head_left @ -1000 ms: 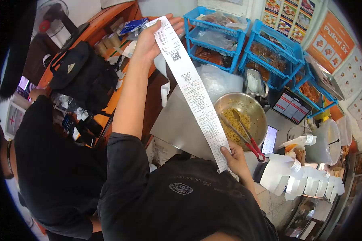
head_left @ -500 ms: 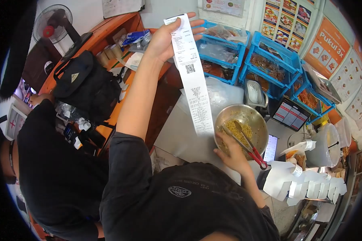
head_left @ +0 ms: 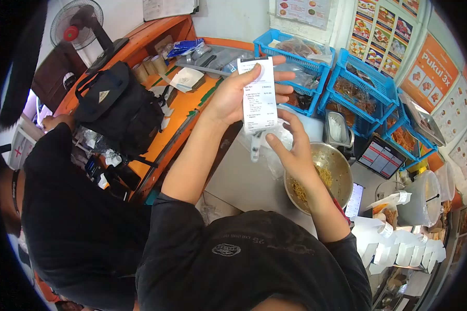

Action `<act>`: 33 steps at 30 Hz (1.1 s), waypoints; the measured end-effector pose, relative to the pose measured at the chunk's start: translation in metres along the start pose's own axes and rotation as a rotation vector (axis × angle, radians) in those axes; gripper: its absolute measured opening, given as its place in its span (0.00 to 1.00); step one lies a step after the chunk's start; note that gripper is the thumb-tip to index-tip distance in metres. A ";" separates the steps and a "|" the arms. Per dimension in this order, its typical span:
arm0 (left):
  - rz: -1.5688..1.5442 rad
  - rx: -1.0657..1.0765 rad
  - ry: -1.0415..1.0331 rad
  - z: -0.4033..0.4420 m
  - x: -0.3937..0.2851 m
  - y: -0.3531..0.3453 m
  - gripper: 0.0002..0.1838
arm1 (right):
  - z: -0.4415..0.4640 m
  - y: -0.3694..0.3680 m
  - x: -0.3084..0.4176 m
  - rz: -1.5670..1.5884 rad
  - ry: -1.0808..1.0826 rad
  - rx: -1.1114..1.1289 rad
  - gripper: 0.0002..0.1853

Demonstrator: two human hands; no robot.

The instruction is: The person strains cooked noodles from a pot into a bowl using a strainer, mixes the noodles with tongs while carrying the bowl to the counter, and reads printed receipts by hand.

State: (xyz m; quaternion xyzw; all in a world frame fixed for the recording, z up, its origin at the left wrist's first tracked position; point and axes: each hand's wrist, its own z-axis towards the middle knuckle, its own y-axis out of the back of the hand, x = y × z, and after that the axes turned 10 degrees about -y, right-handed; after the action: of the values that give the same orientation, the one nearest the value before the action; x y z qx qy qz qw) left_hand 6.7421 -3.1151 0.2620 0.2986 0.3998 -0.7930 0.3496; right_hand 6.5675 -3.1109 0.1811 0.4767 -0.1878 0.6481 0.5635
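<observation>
My left hand (head_left: 233, 98) holds a long printed paper receipt (head_left: 259, 111), its thumb pressed on the paper's upper part and the other fingers spread behind. The receipt's lower part bends away, with a narrow stretch showing below the printed front. At its lower right edge is my right hand (head_left: 298, 153), thumb and fingers curved and apart; whether they touch the paper is hard to tell. Under that hand stands a metal mixing bowl (head_left: 342, 173) with yellow noodles (head_left: 299, 192). Red-handled tongs (head_left: 340, 210) are mostly hidden behind my right forearm.
Blue stacked baskets (head_left: 355, 106) of bagged food stand at the back. To the right are a tablet (head_left: 381, 158), a phone (head_left: 354, 200), a plastic tub (head_left: 423, 192) and white food boxes (head_left: 399, 246). A co-worker (head_left: 72, 207) bends near a black backpack (head_left: 122, 111) at left.
My left hand has come down and slightly right with the receipt, which now hangs shorter and bent. My right hand has risen from the bowl and tongs to the receipt's lower edge.
</observation>
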 end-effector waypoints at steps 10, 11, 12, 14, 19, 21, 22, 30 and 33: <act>-0.066 -0.097 -0.055 -0.010 0.009 0.015 0.26 | -0.014 -0.012 -0.001 0.273 -0.305 0.211 0.10; -0.052 -0.104 -0.052 -0.011 0.010 0.015 0.27 | -0.015 -0.012 -0.002 0.313 -0.336 0.234 0.10; -0.038 -0.110 -0.049 -0.012 0.010 0.015 0.28 | -0.016 -0.012 -0.004 0.352 -0.366 0.255 0.09; -0.029 -0.130 -0.051 -0.014 0.012 0.015 0.29 | -0.021 -0.011 -0.009 0.226 -0.308 0.184 0.09; 0.000 -0.260 -0.111 -0.017 0.015 0.021 0.28 | -0.025 -0.005 -0.003 0.428 -0.540 0.244 0.08; 0.015 -0.328 -0.141 -0.019 0.016 0.024 0.26 | -0.029 -0.005 -0.004 0.467 -0.620 0.230 0.07; 0.031 -0.359 -0.144 -0.021 0.016 0.026 0.25 | -0.031 -0.007 -0.009 0.271 -0.489 0.137 0.07; 1.739 -0.772 0.042 -0.100 0.040 0.082 0.22 | -0.017 0.017 -0.010 -0.420 -0.138 0.137 0.08; 1.776 -0.671 0.044 -0.093 0.032 0.035 0.18 | -0.013 0.015 -0.019 -0.329 -0.191 0.257 0.08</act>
State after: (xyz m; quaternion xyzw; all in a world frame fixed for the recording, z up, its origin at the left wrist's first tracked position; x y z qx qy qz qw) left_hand 6.7694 -3.0621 0.1769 0.3924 0.2403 -0.0752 0.8847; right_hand 6.5466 -3.1157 0.1637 0.6281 -0.0757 0.5179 0.5759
